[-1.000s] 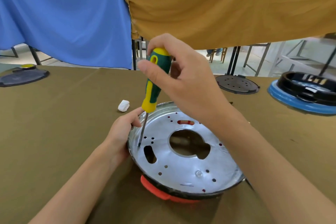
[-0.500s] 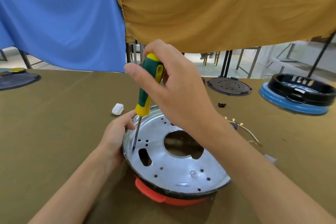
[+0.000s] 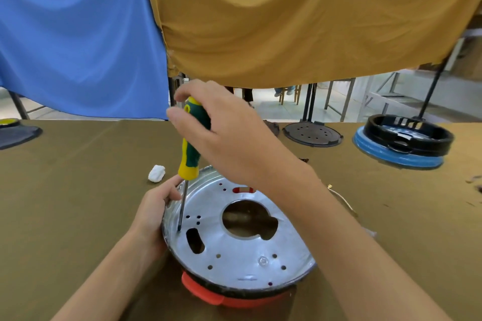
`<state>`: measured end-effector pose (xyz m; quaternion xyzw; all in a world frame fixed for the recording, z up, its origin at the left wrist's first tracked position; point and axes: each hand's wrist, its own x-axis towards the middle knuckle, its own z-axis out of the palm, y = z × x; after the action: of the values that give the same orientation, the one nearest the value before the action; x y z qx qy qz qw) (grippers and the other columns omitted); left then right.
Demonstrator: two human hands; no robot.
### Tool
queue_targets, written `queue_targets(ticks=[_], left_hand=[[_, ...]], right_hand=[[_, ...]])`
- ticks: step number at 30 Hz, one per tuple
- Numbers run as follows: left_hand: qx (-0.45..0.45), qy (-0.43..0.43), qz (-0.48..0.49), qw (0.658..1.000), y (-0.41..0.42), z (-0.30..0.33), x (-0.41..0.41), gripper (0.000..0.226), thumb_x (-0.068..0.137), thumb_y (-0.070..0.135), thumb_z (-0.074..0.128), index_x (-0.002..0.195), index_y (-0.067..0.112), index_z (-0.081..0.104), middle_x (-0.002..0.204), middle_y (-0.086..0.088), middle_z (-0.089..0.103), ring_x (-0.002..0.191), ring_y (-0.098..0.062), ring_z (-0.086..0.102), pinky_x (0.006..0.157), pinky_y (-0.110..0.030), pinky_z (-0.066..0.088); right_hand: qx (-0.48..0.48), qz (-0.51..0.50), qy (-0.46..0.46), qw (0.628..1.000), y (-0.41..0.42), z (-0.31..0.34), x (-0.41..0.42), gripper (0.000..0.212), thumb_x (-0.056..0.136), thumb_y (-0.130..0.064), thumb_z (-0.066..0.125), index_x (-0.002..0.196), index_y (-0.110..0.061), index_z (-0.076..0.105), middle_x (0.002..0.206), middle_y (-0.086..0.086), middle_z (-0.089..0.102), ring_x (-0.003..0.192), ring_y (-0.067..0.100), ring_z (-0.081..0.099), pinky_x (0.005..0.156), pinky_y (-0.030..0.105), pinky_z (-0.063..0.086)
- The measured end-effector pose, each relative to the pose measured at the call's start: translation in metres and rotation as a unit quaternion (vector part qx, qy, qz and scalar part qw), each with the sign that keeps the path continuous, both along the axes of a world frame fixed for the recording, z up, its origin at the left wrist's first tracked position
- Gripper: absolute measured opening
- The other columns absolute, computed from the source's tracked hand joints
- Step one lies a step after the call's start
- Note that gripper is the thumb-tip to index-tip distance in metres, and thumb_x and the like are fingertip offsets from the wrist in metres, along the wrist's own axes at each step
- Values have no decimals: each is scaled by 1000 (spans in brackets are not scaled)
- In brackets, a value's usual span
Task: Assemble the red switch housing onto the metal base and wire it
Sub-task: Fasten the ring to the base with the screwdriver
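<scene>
Gripping screwdriver (image 3: 192,143) handle, our right hand (image 3: 229,135) keeps it near upright, tip down on metal base (image 3: 242,250) left side; left hand (image 3: 154,214) curled round base rim.

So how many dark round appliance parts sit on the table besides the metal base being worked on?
3: a flat dark piece at far left, a perforated disc behind the right hand, a black ring far right. The arms may hide others.
</scene>
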<state>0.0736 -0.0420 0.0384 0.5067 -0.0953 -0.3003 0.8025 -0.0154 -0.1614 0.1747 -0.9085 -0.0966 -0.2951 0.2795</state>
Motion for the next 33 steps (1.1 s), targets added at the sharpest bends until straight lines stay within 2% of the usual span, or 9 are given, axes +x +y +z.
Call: queue_targets(ticks=[3, 6, 10, 15, 19, 23, 28, 30, 33], left_hand=[[-16, -15, -15, 1000, 5, -8, 8, 13, 56, 16, 60, 69, 15, 64, 62, -2, 52, 49, -19, 49, 51, -29, 47], [-19, -44, -35, 998, 5, -15, 13, 43, 68, 19, 57, 107, 24, 75, 93, -5, 72, 74, -22, 68, 66, -35, 57], [-35, -28, -10, 999, 0, -11, 7, 21, 71, 21, 62, 86, 20, 78, 71, -2, 65, 62, -19, 65, 58, -31, 56], [-54, -12, 12, 998, -1, -8, 4, 37, 72, 16, 60, 104, 19, 79, 79, -2, 71, 69, -18, 69, 59, -31, 57], [-79, -9, 7, 997, -4, -8, 3, 45, 73, 8, 48, 105, 18, 79, 88, -6, 74, 72, -22, 72, 59, -31, 57], [-75, -21, 9, 997, -4, -6, 2, 53, 76, 5, 41, 119, 14, 71, 95, -10, 74, 77, -26, 72, 61, -32, 57], [-60, -18, 31, 998, -4, -6, 1, 44, 80, 6, 42, 104, 16, 78, 89, -7, 72, 73, -23, 68, 64, -33, 55], [-61, -14, 36, 997, -3, -5, -1, 40, 84, 7, 43, 99, 16, 79, 82, -5, 71, 67, -21, 68, 58, -30, 55], [-54, -12, 39, 998, -3, -5, -1, 44, 80, 5, 42, 102, 17, 78, 80, -4, 70, 65, -20, 66, 57, -30, 55]], right_hand=[[34, 89, 66, 993, -8, 7, -6, 38, 101, -23, 50, 139, -21, 50, 96, -10, 55, 76, 0, 50, 72, 17, 41], [13, 83, 27, 996, -9, 7, -7, 17, 98, -27, 59, 114, -20, 61, 74, -4, 55, 63, 5, 47, 62, 19, 40], [-55, -37, -51, 996, -2, -2, 3, 33, 96, -45, 58, 90, -13, 59, 71, 0, 55, 65, 13, 48, 60, 33, 42], [48, 91, 74, 992, -12, 4, -2, 33, 102, -28, 49, 134, -23, 52, 107, -11, 56, 85, -5, 53, 76, 14, 41], [59, 116, 39, 991, -13, 4, -3, 17, 97, -25, 62, 113, -19, 61, 85, 9, 57, 75, 27, 54, 72, 41, 51], [21, -6, -68, 997, -1, -8, 6, 28, 94, -39, 64, 92, -12, 58, 64, -1, 48, 58, 10, 42, 55, 27, 39], [79, 64, 46, 994, -7, -5, 6, 37, 102, -30, 50, 136, -18, 49, 95, -6, 60, 84, 3, 56, 77, 24, 47], [115, 124, 84, 982, -17, 0, 1, 40, 101, -22, 53, 141, -21, 47, 108, 3, 63, 93, 14, 62, 78, 25, 52], [107, 115, 29, 987, -17, 1, 0, 23, 96, -23, 64, 118, -17, 61, 94, 12, 60, 87, 35, 60, 76, 41, 54]])
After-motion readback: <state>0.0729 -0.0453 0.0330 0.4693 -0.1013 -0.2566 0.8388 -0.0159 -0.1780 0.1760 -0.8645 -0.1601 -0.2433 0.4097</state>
